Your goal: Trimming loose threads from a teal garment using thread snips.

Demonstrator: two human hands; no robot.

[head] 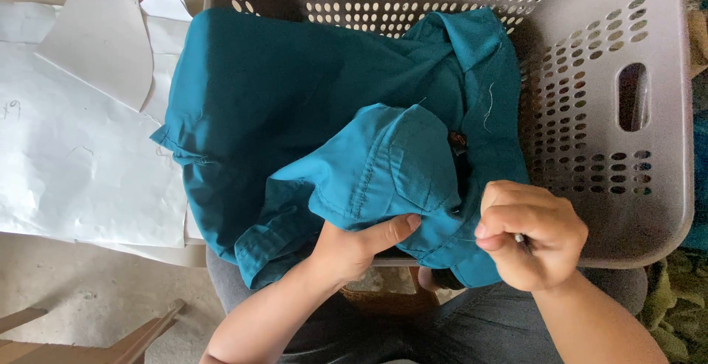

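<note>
Left hand (354,250) pinches teal shirt (310,106) at laundry basket's (627,209) near rim. Right hand (531,235) fingers pressed around a thin tool. Risk: loose cloth shifts, tool pricks thumb.

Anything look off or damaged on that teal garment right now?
A loose pale thread dangles on the teal shirt near its collar, above the right hand. The shirt also hangs over the grey basket rim. No tear visible.
</note>
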